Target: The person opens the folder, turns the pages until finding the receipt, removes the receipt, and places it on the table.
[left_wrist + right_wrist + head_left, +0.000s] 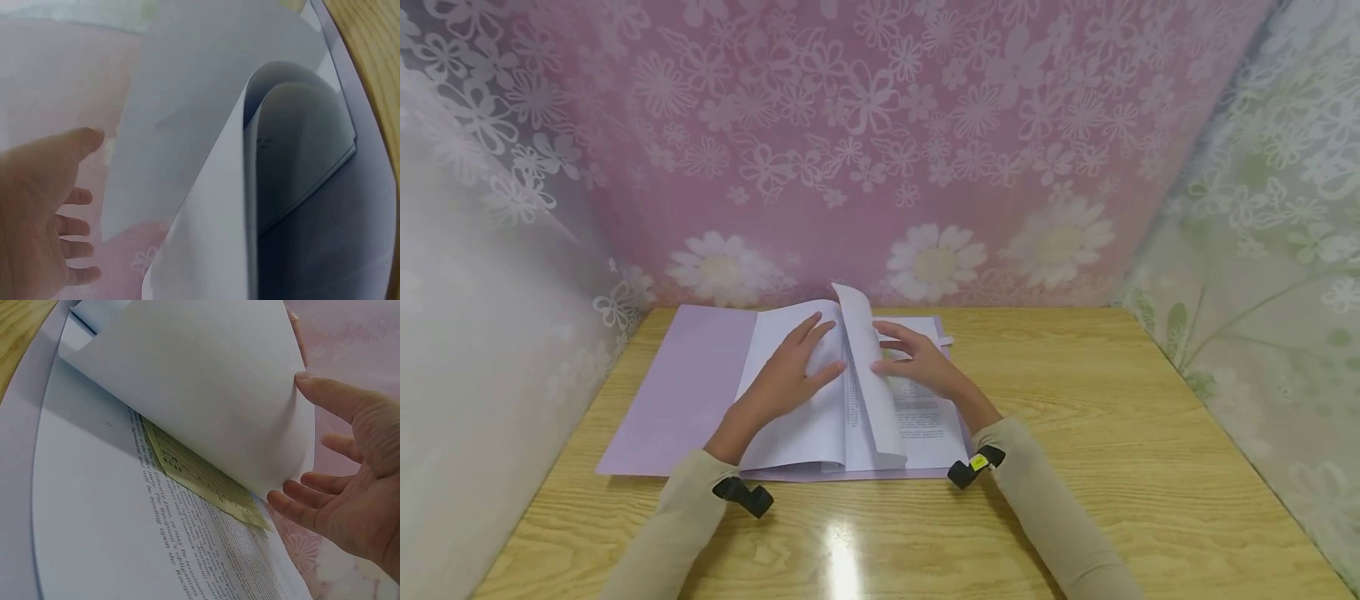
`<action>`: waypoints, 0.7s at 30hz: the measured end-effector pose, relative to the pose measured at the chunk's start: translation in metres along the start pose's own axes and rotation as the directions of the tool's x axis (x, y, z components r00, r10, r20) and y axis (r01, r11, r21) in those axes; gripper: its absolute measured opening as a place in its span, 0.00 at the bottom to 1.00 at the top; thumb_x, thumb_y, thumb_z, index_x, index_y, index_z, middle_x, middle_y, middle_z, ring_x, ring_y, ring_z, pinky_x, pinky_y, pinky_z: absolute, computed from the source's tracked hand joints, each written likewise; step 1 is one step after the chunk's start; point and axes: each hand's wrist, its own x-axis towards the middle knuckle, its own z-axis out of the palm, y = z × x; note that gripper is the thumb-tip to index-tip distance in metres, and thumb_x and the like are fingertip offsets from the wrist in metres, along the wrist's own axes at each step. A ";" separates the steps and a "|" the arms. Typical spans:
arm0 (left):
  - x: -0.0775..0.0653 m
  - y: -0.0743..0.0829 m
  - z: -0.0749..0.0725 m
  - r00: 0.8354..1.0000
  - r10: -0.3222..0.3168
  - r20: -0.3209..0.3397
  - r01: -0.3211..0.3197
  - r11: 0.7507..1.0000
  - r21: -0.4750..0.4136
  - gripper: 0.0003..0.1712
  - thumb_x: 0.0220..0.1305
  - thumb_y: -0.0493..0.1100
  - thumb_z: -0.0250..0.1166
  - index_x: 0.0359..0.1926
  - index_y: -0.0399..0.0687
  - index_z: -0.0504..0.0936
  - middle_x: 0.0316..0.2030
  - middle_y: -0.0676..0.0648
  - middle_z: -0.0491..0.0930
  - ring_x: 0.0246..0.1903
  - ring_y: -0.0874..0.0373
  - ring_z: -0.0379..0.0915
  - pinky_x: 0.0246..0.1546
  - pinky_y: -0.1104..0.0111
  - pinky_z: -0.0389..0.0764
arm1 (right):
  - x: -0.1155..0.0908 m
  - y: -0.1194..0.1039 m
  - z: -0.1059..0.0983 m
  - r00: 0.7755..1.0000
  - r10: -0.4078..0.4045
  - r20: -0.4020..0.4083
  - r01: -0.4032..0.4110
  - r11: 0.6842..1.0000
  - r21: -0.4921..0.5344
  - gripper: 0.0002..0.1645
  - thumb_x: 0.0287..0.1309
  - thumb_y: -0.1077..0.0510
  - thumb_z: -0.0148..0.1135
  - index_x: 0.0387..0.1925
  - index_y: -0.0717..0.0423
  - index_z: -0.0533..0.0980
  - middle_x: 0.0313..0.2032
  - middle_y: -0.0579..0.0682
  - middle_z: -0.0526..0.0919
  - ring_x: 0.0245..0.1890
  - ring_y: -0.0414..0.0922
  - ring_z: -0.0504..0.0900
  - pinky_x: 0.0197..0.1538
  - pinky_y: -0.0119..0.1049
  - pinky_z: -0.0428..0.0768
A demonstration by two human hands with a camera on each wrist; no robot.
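A lilac folder (681, 383) lies spread on the table, with white sheets inside it. One white sheet (871, 383) stands up in the middle, bowed as it turns. My right hand (927, 364) touches its right side with thumb and fingertips, fingers fairly straight. Over the turned pages (805, 417) on the left is my left hand (784, 377), fingers spread and holding nothing. Below the raised sheet lies a printed page (921, 417). In the right wrist view a yellow-green printed slip (200, 478) lies on that page, partly hidden by the raised sheet.
The wooden table (1112, 467) extends to both sides and in front of the folder. Flower-patterned panels (820, 242) stand behind and on either side. A small white tab (946, 341) sticks out at the folder's right edge.
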 end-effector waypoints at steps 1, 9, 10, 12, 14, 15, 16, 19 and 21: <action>0.000 0.002 0.001 1.000 0.012 -0.003 -0.012 1.000 -0.002 0.44 0.71 0.62 0.62 0.79 0.50 0.59 0.81 0.41 0.49 0.79 0.40 0.47 0.74 0.40 0.61 | 0.000 0.000 0.001 1.000 -0.001 0.001 0.001 1.000 -0.005 0.44 0.63 0.61 0.70 0.77 0.50 0.62 0.76 0.51 0.64 0.73 0.59 0.68 0.69 0.60 0.73; 0.000 0.010 0.007 0.994 0.111 0.002 -0.111 0.993 0.041 0.47 0.67 0.63 0.65 0.79 0.49 0.60 0.81 0.44 0.50 0.81 0.41 0.38 0.77 0.38 0.51 | 0.001 -0.001 0.005 1.000 -0.016 -0.003 0.016 0.999 -0.030 0.44 0.63 0.59 0.71 0.77 0.46 0.63 0.76 0.48 0.64 0.75 0.57 0.66 0.70 0.56 0.73; 0.000 0.010 0.008 0.993 0.117 0.007 -0.117 0.992 0.047 0.47 0.67 0.64 0.65 0.78 0.49 0.61 0.81 0.44 0.50 0.81 0.41 0.38 0.77 0.38 0.51 | 0.002 -0.001 0.006 1.000 -0.019 -0.003 0.019 0.999 -0.033 0.44 0.63 0.59 0.71 0.77 0.46 0.63 0.77 0.48 0.64 0.75 0.57 0.66 0.70 0.55 0.74; 0.000 0.011 0.008 0.993 0.120 0.021 -0.121 0.991 0.057 0.47 0.67 0.64 0.65 0.78 0.48 0.61 0.81 0.45 0.50 0.82 0.42 0.37 0.77 0.38 0.49 | 0.002 -0.001 0.007 1.000 -0.028 0.000 0.028 0.999 -0.035 0.44 0.63 0.59 0.70 0.77 0.47 0.63 0.77 0.49 0.63 0.75 0.57 0.65 0.69 0.54 0.75; 0.000 0.011 0.009 0.993 0.111 0.040 -0.114 0.991 0.068 0.47 0.67 0.65 0.64 0.78 0.48 0.62 0.81 0.45 0.52 0.82 0.43 0.37 0.77 0.38 0.48 | 0.002 -0.001 0.008 0.999 -0.033 0.001 0.033 0.999 -0.035 0.44 0.63 0.60 0.70 0.77 0.48 0.62 0.77 0.50 0.63 0.75 0.57 0.65 0.69 0.54 0.75; 0.000 0.011 0.009 0.993 0.105 0.050 -0.108 0.992 0.071 0.47 0.67 0.65 0.64 0.78 0.48 0.62 0.81 0.45 0.52 0.82 0.43 0.38 0.77 0.37 0.47 | 0.002 -0.001 0.008 0.999 -0.035 0.000 0.035 0.999 -0.035 0.44 0.63 0.60 0.70 0.77 0.48 0.62 0.77 0.50 0.63 0.75 0.57 0.65 0.69 0.54 0.76; -0.001 0.011 0.009 0.993 0.096 0.061 -0.101 0.992 0.074 0.47 0.67 0.65 0.63 0.78 0.48 0.62 0.80 0.45 0.53 0.82 0.43 0.38 0.77 0.37 0.47 | 0.001 -0.002 0.008 0.999 -0.035 0.001 0.035 0.999 -0.031 0.44 0.64 0.61 0.69 0.77 0.48 0.62 0.77 0.50 0.63 0.75 0.57 0.65 0.68 0.53 0.76; -0.001 0.011 0.008 0.994 0.069 0.090 -0.077 0.993 0.088 0.47 0.67 0.67 0.62 0.78 0.49 0.63 0.79 0.44 0.56 0.81 0.44 0.39 0.77 0.37 0.46 | 0.001 -0.003 0.010 0.999 -0.038 0.005 0.038 0.999 -0.022 0.44 0.63 0.62 0.69 0.77 0.49 0.62 0.77 0.50 0.63 0.75 0.57 0.66 0.68 0.54 0.76; -0.002 0.011 0.008 0.993 0.049 0.109 -0.059 0.994 0.093 0.47 0.67 0.68 0.62 0.78 0.49 0.63 0.79 0.43 0.56 0.81 0.44 0.40 0.77 0.37 0.46 | 0.000 -0.005 0.010 0.999 -0.044 0.009 0.044 0.999 -0.018 0.44 0.63 0.62 0.69 0.77 0.51 0.61 0.77 0.52 0.62 0.75 0.59 0.65 0.68 0.56 0.75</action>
